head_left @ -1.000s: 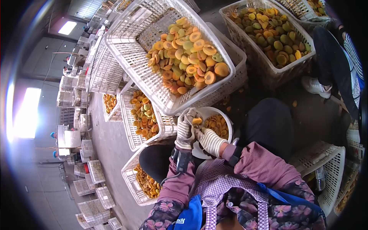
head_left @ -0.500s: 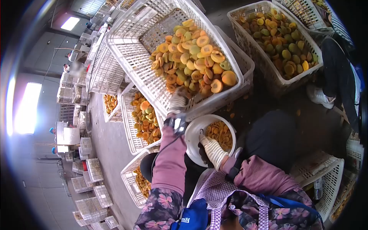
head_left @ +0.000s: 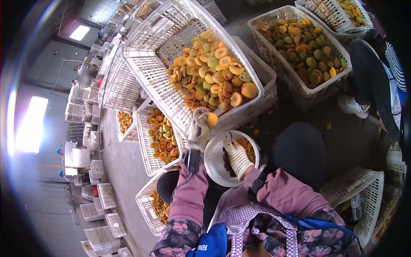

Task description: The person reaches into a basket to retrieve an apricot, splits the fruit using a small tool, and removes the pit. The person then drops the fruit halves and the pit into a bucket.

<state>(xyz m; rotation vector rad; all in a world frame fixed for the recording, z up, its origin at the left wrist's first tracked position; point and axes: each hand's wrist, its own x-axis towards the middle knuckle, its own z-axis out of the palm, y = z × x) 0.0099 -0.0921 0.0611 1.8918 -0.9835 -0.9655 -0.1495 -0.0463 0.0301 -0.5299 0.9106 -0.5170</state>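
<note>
The gloved left hand [head_left: 199, 132] has its grip closed on an orange, rounded fruit half [head_left: 211, 120], near the lower rim of a white plastic lattice crate [head_left: 139, 48] at 12 o'clock, heaped with orange-and-green fruit halves [head_left: 214, 73]. Toward 5 o'clock from it, the gloved right hand [head_left: 239, 157] is over a round white bowl [head_left: 215, 165] with orange fruit pieces [head_left: 248, 147]; whether its grip holds anything, I cannot tell.
</note>
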